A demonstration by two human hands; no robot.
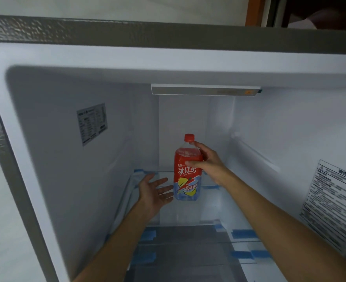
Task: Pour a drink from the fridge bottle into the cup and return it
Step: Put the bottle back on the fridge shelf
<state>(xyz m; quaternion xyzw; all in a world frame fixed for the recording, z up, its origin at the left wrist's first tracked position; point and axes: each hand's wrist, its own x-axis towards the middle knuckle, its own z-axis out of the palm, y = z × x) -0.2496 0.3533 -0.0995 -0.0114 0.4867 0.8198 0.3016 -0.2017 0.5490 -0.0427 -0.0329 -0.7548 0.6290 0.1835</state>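
Currently, your right hand (205, 162) grips the bottle (186, 180) at its shoulder, just below the red cap (189, 137): thumb across the front of the label, fingers curled round the far side. The bottle is upright inside the open fridge (107, 58), over the middle of the upper glass shelf (218, 200); whether its base rests on the glass cannot be told. Your left hand (153, 192) is palm up, fingers straight and spread, just beside the bottle's lower left; contact cannot be confirmed. Blue tape strips (242, 234) sit along the shelf edges. A printed label (92, 123) is on the left inner wall, a warning sheet (334, 200) on the right.
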